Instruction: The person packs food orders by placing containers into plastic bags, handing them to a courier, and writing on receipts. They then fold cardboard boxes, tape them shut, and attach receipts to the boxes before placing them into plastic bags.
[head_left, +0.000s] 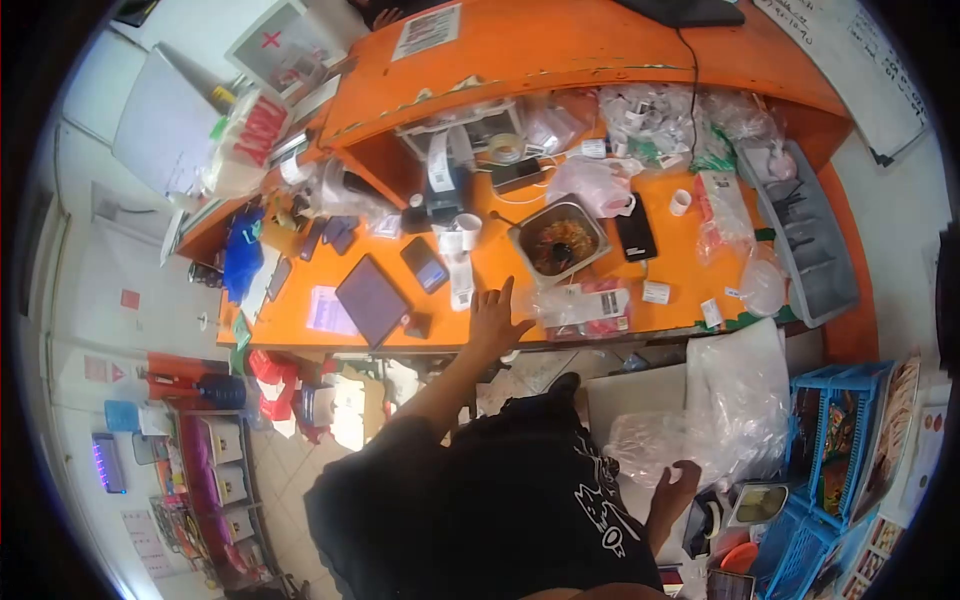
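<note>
My left hand (494, 325) reaches over the front edge of the orange desk (290, 318), fingers spread and holding nothing. Just above its fingertips lies a paper receipt strip (460, 280), and to their right is a clear plastic packet (590, 308). A metal tray of food (562, 240) with a spoon in it sits farther back. Down at the right, my right hand (675, 495) hangs beside a crumpled clear plastic bag (665, 440), its fingers apart and curved, with nothing visible in them.
A tablet (372, 300), a phone (425, 264) and a black phone (635, 228) lie on the desk. A grey cutlery organiser (815, 240) stands at its right end. Blue crates (838, 440) are at the lower right. Shelves (215, 480) stand at the lower left.
</note>
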